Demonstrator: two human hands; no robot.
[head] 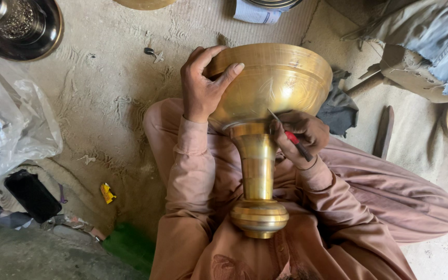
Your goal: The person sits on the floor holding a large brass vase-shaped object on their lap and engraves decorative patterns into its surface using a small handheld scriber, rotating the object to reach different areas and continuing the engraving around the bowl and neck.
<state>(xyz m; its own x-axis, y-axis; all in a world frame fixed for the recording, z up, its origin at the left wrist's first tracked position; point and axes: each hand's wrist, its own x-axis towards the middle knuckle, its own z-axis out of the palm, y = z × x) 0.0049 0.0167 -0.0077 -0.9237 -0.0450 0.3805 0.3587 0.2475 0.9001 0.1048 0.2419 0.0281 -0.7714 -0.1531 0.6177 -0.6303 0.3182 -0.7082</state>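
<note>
Your left hand (203,85) is spread over the rim of the brass vessel (265,119), fingers curled across the smooth, rounded lip at about ten o'clock on the bowl, the thumb pressing the outer wall. The vessel lies along your lap — a wide, dull-gold bowl with faint engraved lines, narrowing to a ringed cylindrical stem and ending in a bulbous turned foot close to your chest at six o'clock. Its metal is polished but softly brushed, catching light along the bowl's curve.

Your right hand (301,136) is pinched tight around a thin engraving tool (290,136) with a red grip and a slender steel tip; the tip meets the underside of the bowl just above the stem, at roughly five o'clock on the bowl.

Under you is a coarse, dusty beige mat (105,98). At nine o'clock sits crinkled clear plastic sheeting (11,124), with a flat black phone (32,196) below it. A dark, glossy metal dish (22,26) rests at eleven o'clock — another person's frayed blue denim leg (436,36) is at two o'clock.
</note>
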